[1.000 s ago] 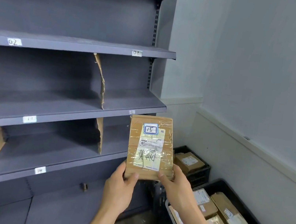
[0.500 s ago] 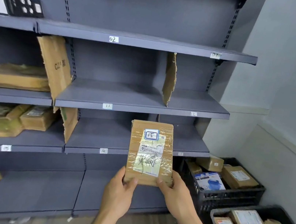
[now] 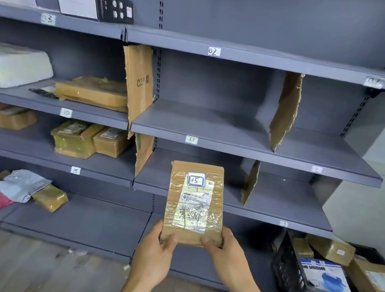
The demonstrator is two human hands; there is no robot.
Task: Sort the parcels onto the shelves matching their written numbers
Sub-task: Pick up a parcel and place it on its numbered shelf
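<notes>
Flat brown cardboard parcel (image 3: 194, 203), clear-taped, held upright, label side facing camera, at view's 6 o'clock. Handwritten "15" tag (image 3: 196, 179) near its 12 o'clock edge, shipping label (image 3: 195, 197) below. Left hand (image 3: 154, 252) grips its 7 o'clock corner, right hand (image 3: 225, 253) the 5 o'clock corner. Grey metal shelf marked 15 (image 3: 113, 168) lies at parcel's 9 o'clock, w/ taped parcels (image 3: 75, 139) on it.

The parcel (image 3: 194, 203) is plain brown cardboard under crinkly, shiny clear tape (image 3: 177, 189), with a paper label (image 3: 193, 212). Shelves (image 3: 202, 124) look like smooth matt grey painted metal. Dividers (image 3: 285, 109) are rough torn cardboard. Crate (image 3: 291, 280) is black plastic, floor (image 3: 18, 269) wood-grain, and the bag (image 3: 22, 184) at the bottom shelf's left end is glossy grey plastic.
</notes>
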